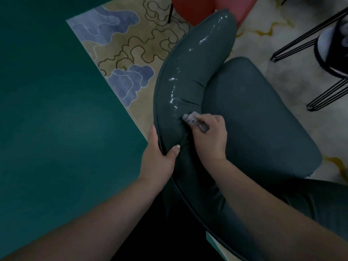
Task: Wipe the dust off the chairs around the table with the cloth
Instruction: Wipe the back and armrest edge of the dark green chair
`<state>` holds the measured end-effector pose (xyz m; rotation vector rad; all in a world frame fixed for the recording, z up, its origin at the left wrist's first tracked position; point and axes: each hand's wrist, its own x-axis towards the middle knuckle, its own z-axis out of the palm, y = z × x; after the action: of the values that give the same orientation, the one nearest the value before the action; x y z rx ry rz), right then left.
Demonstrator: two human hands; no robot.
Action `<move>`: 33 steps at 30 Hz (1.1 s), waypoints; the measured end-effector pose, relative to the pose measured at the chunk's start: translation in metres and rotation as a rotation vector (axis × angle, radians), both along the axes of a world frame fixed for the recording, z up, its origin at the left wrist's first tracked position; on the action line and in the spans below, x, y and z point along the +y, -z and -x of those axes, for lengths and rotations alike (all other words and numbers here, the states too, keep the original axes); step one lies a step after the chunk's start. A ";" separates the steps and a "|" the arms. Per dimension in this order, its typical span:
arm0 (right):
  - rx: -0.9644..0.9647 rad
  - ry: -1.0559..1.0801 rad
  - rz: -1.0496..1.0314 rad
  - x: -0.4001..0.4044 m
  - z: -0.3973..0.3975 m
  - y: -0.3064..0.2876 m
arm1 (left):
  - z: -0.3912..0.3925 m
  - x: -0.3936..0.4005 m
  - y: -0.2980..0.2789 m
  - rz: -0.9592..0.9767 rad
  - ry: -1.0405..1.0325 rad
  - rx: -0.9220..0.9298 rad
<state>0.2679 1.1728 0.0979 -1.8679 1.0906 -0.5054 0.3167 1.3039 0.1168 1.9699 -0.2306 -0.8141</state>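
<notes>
A dark grey-green padded chair (254,117) stands beside the green table (56,110). Its curved backrest (192,63) runs from top centre down to my hands, shiny with bright glints along the top. My left hand (160,155) grips the backrest's outer edge, thumb on the top of the padding. My right hand (209,136) holds a small crumpled pale cloth (194,120) and presses it against the inner side of the backrest, just above the seat.
A patterned rug (131,46) with blue cloud shapes lies under the table's edge. A red chair (194,8) stands at the top. Black wire legs of a stool (320,44) stand on the marble floor at the right.
</notes>
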 end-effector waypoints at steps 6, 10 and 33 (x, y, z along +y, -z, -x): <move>-0.043 0.125 -0.235 -0.011 0.003 0.000 | -0.011 -0.031 0.004 0.026 -0.272 -0.025; -0.076 0.151 -0.294 -0.018 -0.002 -0.006 | -0.011 -0.044 0.011 -0.056 -0.363 -0.135; -0.224 -0.238 0.116 -0.027 -0.014 0.023 | -0.005 -0.042 0.026 -0.117 -0.454 -0.332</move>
<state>0.2819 1.1459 0.0749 -1.9556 0.6943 -0.6326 0.3214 1.2615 0.0911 2.1483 0.0764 -0.2110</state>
